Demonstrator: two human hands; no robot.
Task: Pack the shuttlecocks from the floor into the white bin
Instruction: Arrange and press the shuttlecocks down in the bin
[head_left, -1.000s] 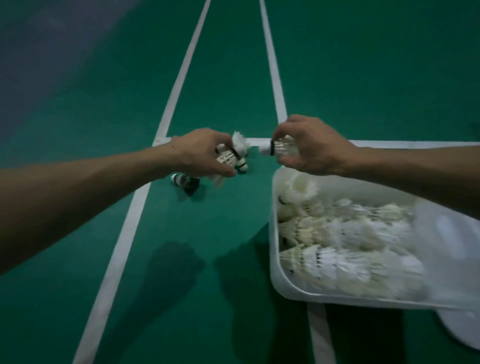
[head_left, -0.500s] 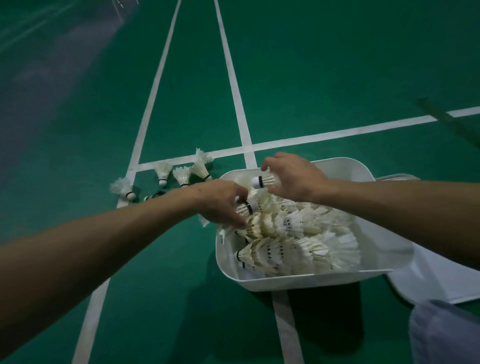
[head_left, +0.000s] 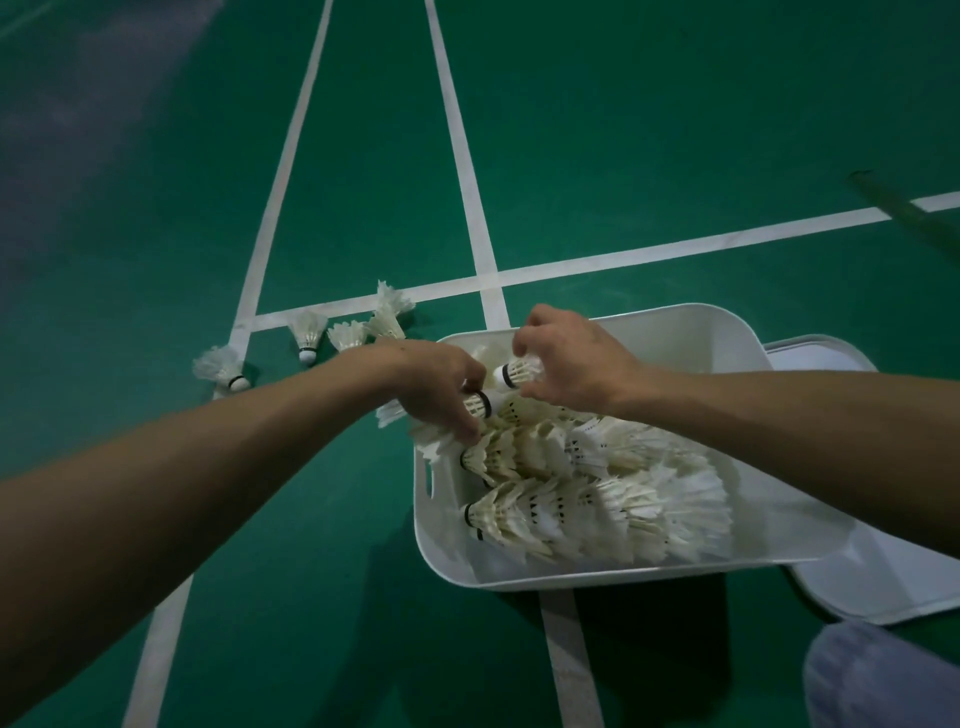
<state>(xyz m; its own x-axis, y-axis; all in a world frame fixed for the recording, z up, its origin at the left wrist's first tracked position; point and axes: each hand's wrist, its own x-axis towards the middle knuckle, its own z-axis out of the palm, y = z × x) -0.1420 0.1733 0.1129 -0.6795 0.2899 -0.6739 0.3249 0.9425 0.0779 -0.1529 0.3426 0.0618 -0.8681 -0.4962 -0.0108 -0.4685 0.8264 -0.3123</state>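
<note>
The white bin (head_left: 685, 332) stands on the green court floor, holding rows of nested white shuttlecocks (head_left: 597, 504). My left hand (head_left: 436, 384) hovers over the bin's near-left corner and grips a small stack of shuttlecocks (head_left: 480, 404), cork ends pointing right. Just beyond it, my right hand (head_left: 576, 364) pinches a single shuttlecock (head_left: 514, 373) with its cork toward the left. Several loose shuttlecocks (head_left: 306, 335) lie on the floor left of the bin, near the white line corner.
A white lid (head_left: 883, 582) lies flat on the floor behind the bin's right side. A grey clothed knee (head_left: 878, 675) shows at the bottom right. White court lines (head_left: 467, 171) cross the green floor. A dark strip (head_left: 904, 213) lies at the far right.
Both hands carried their shuttlecocks from above the floor to over the bin's left end. The view tilted up and now takes in the loose shuttlecocks on the floor.
</note>
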